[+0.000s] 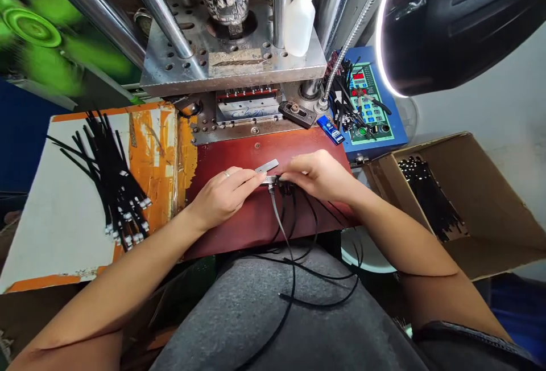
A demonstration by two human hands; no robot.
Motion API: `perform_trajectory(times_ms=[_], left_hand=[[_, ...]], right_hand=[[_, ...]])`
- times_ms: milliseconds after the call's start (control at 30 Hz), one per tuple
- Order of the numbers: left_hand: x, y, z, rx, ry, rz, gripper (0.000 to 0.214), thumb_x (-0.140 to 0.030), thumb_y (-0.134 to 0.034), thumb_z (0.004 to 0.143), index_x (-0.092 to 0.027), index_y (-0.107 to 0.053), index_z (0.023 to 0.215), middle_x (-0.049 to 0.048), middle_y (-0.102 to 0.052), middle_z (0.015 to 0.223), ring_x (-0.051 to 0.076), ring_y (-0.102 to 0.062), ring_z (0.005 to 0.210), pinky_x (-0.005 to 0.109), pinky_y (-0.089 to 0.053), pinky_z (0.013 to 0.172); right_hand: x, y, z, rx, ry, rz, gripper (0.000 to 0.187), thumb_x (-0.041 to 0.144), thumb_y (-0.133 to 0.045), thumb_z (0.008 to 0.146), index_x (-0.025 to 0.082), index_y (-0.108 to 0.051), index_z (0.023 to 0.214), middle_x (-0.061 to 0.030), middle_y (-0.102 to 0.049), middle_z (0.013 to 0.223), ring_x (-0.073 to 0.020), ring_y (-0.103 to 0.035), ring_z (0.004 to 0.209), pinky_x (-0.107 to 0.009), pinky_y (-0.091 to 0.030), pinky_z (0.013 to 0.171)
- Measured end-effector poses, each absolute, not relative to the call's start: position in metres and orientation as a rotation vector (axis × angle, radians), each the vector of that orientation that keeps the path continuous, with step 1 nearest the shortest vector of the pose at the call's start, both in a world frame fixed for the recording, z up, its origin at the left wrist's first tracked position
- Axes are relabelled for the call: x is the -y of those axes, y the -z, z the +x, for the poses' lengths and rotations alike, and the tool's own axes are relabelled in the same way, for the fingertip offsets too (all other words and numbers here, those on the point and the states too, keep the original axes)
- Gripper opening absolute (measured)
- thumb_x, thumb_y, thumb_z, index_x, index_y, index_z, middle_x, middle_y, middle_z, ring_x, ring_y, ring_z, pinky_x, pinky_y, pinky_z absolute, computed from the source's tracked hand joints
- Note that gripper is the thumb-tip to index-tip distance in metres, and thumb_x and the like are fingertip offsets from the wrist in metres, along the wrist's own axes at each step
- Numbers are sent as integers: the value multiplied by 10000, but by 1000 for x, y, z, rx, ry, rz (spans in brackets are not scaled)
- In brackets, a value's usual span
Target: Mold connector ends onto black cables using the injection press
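Over the red work surface (239, 217), my left hand (228, 192) pinches a small metal block (269, 180), with a flat metal bar (267, 165) beside its fingertips. My right hand (318, 174) has its thumb and fingers closed at the block's right end, on small black cable ends (286, 188) partly hidden by the fingers. A grey cable (276, 211) with a metal connector hangs from the block. Several black cables (313, 209) trail down from there across my lap.
A press (232, 78) stands just ahead. To the left, black cables with silver connectors (123, 206) lie on a white board (55, 217). At right are a control box (371, 103), a lamp (447, 24) and a cardboard box (503, 206) of cables. A green fan (34, 27) spins far left.
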State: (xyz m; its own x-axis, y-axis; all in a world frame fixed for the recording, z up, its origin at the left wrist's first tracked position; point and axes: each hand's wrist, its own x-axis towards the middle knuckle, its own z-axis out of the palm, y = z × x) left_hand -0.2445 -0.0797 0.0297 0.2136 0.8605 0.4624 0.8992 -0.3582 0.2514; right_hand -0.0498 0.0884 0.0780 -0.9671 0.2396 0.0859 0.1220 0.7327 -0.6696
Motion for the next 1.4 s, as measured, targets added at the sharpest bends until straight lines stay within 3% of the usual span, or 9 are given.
perform_trajectory(times_ms=[100, 167, 300, 500, 567, 700, 900, 1200, 1400], left_hand=[[82, -30, -245, 1759, 865, -2413, 364, -116, -478, 979, -204, -630, 1297, 101, -708, 1135, 202, -662, 992, 369, -561, 882], [84, -28, -246, 1757, 878, -2421, 357, -113, -476, 979, -199, -638, 1285, 104, -710, 1136, 202, -663, 1000, 371, -561, 890], [88, -21, -249, 1754, 897, -2406, 332, -102, -491, 970, -180, -657, 1247, 110, -714, 1117, 198, -666, 990, 356, -564, 887], [91, -16, -247, 1774, 921, -2377, 371, -67, -505, 945, -180, -635, 1274, 113, -706, 1132, 213, -662, 1026, 367, -566, 909], [90, -15, -246, 1777, 926, -2390, 397, -62, -512, 940, -179, -610, 1306, 117, -700, 1146, 215, -658, 1034, 368, -564, 908], [88, -11, -246, 1821, 910, -2391, 417, -85, -548, 936, -177, -577, 1341, 119, -688, 1174, 224, -653, 1041, 381, -550, 922], [90, -3, -248, 1897, 888, -2398, 489, -141, -595, 934, -219, -518, 1410, 101, -679, 1203, 237, -658, 1039, 413, -526, 969], [80, 0, -244, 1932, 938, -2352, 482, -228, -616, 935, -316, -534, 1402, 30, -695, 1188, 239, -675, 1003, 418, -531, 970], [80, 4, -226, 2043, 797, -2301, 332, -269, -583, 956, -250, -609, 1286, 63, -683, 1140, 242, -669, 1002, 409, -521, 974]], right_hand=[[-104, -72, -31, 2173, -1476, -672, 202, 363, -612, 899, 194, -716, 864, -29, -728, 842, -172, -687, 734, -301, -559, 689], [-122, -65, -2, 1717, -1520, -895, 174, 381, -657, 846, 208, -675, 856, -26, -702, 815, -192, -697, 728, -345, -584, 689], [-157, -47, 96, 1205, -1161, -1144, 186, 416, -679, 783, 254, -601, 832, -14, -631, 809, -191, -678, 727, -414, -585, 767], [-137, -35, 178, 1680, -667, -1588, 160, 341, -797, 671, 254, -745, 794, -89, -710, 849, -307, -661, 849, -564, -489, 935], [-116, -45, 153, 1996, -597, -1409, 149, 321, -724, 798, 278, -761, 936, -74, -724, 962, -297, -660, 953, -526, -487, 958], [-85, -77, 68, 2700, -705, -452, 304, 215, -536, 977, 297, -648, 1248, -47, -673, 1194, -230, -617, 1053, -410, -504, 901], [-76, -80, 5, 3016, -180, 240, 302, 177, -412, 1018, 133, -657, 1189, -84, -675, 1120, -217, -559, 901, -388, -447, 740], [-83, -56, 22, 2999, -13, 218, 387, 180, -285, 1033, 165, -623, 1223, -63, -660, 1201, -200, -566, 955, -360, -448, 820], [-83, -49, 47, 2090, -563, -471, 209, 203, -468, 963, 264, -595, 1117, -39, -704, 997, -185, -681, 901, -346, -554, 828]])
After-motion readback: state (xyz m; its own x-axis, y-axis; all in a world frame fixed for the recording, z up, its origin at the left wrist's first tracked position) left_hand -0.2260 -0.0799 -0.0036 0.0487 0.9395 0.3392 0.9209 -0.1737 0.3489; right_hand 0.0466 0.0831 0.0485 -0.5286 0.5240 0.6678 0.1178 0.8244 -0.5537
